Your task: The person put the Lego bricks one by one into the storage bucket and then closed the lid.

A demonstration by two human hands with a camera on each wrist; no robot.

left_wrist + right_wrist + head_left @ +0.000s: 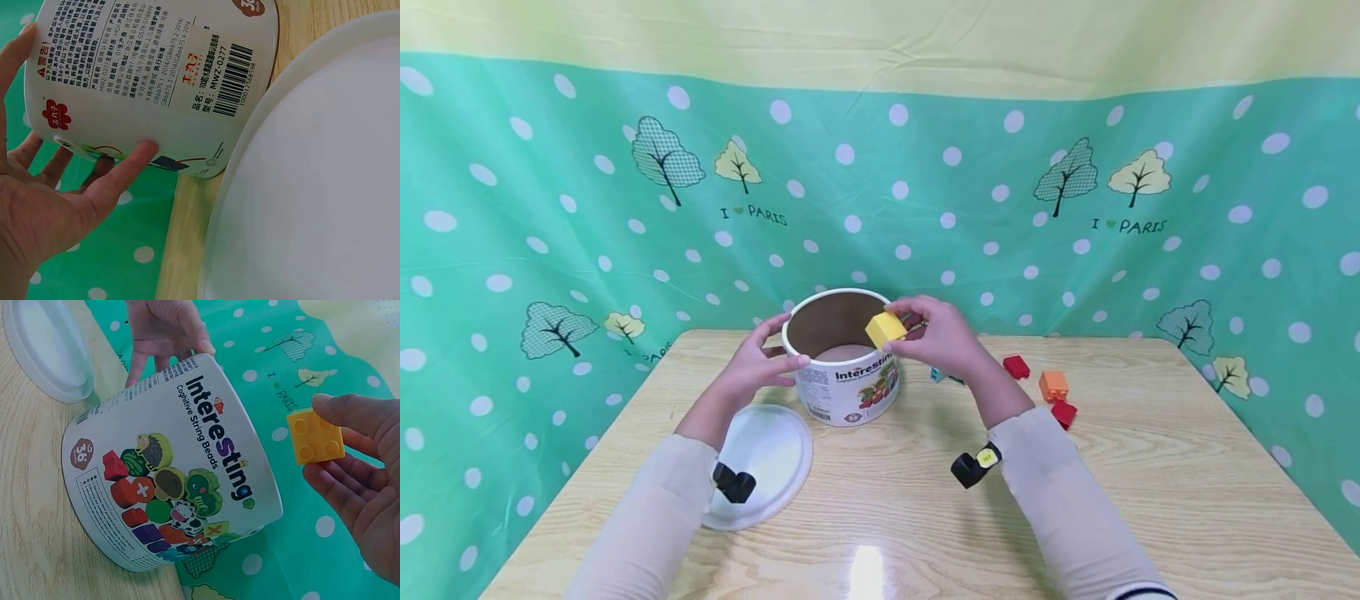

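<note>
My right hand [943, 337] pinches a yellow toy block [886, 330] between thumb and fingers. It hangs by the right side of the bucket's rim in the head view. In the right wrist view, round studs show on the yellow block [315, 436]. A white bucket [848, 392] with printed bead pictures stands lidless on the table, its inner floor partly visible. Against its left side rests my left hand [758, 362], fingers spread and thumb extended. The left wrist view shows that thumb on the wall of the bucket [125, 112], near a barcode label.
A round white lid [763, 467] lies on the wooden table [880, 492], front left of the bucket. Right of my right hand are red blocks [1017, 367] and an orange block [1053, 385]. Blue pieces [937, 374] show partly under that hand. A dotted green curtain [925, 175] hangs behind.
</note>
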